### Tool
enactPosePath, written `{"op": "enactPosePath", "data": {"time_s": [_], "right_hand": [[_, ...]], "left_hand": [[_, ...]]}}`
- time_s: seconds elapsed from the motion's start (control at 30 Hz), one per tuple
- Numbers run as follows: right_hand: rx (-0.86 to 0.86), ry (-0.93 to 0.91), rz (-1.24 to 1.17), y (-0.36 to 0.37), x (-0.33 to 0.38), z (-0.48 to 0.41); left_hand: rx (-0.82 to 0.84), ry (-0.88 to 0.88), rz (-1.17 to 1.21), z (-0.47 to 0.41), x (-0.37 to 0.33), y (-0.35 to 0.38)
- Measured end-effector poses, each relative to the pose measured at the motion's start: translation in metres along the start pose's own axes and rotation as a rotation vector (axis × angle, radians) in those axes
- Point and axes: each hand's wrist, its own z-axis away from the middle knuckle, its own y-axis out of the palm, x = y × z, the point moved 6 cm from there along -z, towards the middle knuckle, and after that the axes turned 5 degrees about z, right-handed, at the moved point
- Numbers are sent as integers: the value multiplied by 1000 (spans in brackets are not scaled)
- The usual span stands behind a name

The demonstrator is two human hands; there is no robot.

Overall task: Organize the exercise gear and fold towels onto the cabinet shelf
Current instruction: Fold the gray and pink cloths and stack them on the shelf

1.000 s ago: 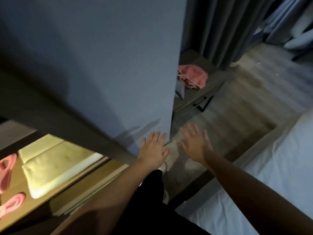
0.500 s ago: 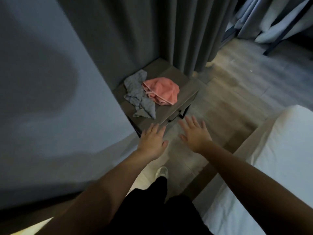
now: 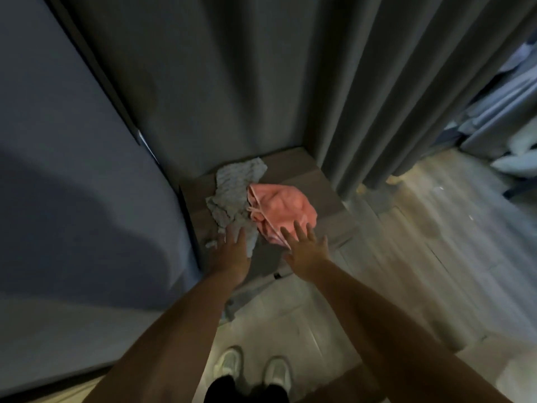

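Over towels [image 3: 261,207], spread left hand [image 3: 231,251], right hand [image 3: 305,251]

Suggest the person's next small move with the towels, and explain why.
Probably lower both hands and grasp a towel each: the left hand is open over the grey towel, the right hand open at the pink towel's near edge, neither gripping yet.

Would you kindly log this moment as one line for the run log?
stage: reaching | left hand: open, over grey towel | right hand: open, at pink towel | towels: unfolded, on side table
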Motion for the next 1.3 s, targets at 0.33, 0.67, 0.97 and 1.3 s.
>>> {"op": "enactPosePath", "data": {"time_s": [0.33,0.67,0.97,1.3], "right_hand": [[-95,-63,-200,35,-7,-144],[-146,17,-427,49,-39,-144],[-287,-19,-526,-46,-54,-14],[-459,-54,-690,-95,-29,148]], "left_hand": [[-111,-190,119,-146,35,37],[-327,-114,237,-142,17,49],[-322,-86,507,-4,-29,-32],[-438,89,642,167,-30,-54]]}}
